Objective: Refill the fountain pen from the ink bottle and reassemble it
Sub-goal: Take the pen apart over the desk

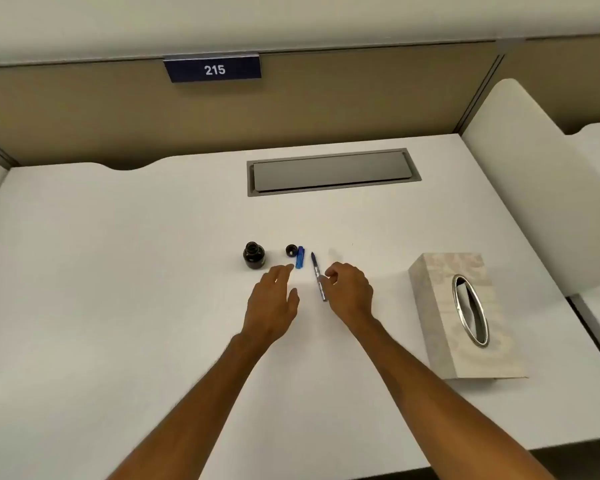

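Note:
An open dark ink bottle (254,256) stands in the middle of the white desk (118,271). Its small black cap (291,250) lies just to the right. Beside the cap lies the blue pen barrel (299,258). The pen's nib section with its clear converter (317,277) points away from me, nib at the far end. My right hand (350,291) pinches it near the middle with curled fingertips. My left hand (274,299) is flat and open, palm down, with its fingertips just short of the barrel's near end.
A beige tissue box (465,317) with a metal oval slot sits to the right. A grey cable hatch (331,171) is set into the desk farther back. A partition with the number plate 215 (213,69) closes off the rear.

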